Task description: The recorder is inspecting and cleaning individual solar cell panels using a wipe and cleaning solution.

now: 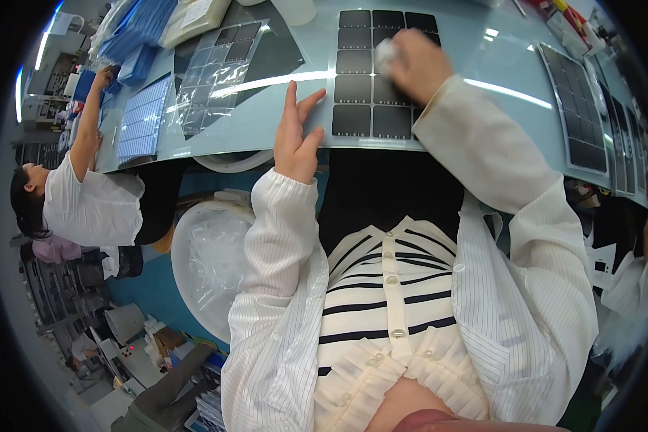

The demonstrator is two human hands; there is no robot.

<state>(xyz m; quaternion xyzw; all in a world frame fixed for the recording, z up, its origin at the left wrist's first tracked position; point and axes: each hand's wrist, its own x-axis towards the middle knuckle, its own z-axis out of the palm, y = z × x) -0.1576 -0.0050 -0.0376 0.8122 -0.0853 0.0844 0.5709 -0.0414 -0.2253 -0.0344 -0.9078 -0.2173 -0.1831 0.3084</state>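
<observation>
A sheet of dark rectangular panels (353,90), set in a grid with pale borders, lies on the glossy table in front of me. My right hand (420,68), smeared by motion, is over the sheet's right part with its fingers closed round a crumpled white wad (387,54), perhaps cloth or tissue. Part of the grid is hidden beneath that hand. Beside the sheet's lower left edge, my left hand (299,140) is held with its fingers spread and nothing in it.
Left on the table (482,119) lie a clear sheet with a few dark panels (219,79) and a blue gridded sheet (144,119). More dark sheets (576,108) lie right. A white tub (212,252) of clear plastic stands below. A co-worker (93,194) reaches over the table's left end.
</observation>
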